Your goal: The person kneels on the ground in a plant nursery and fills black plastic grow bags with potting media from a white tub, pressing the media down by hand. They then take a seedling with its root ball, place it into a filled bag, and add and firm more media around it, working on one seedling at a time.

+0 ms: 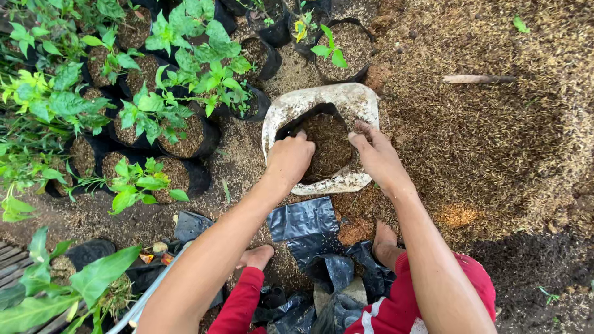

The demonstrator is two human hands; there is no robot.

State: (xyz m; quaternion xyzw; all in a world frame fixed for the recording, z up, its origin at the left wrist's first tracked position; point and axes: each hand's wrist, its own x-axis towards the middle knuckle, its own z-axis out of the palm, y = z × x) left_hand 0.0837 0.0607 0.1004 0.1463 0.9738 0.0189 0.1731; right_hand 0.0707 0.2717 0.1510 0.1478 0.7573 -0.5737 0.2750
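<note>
White tub (291, 114) — black bag (303, 218)

Your arms are bare from the wrists up past the elbows, with no gloves, rings or watch on your left hand (289, 159) or right hand (377, 156). You wear red trousers (433, 303) with a white stripe down the side. Your feet are bare, with no shoes or sandals, and dry husk flecks cling to your fingers.
</note>
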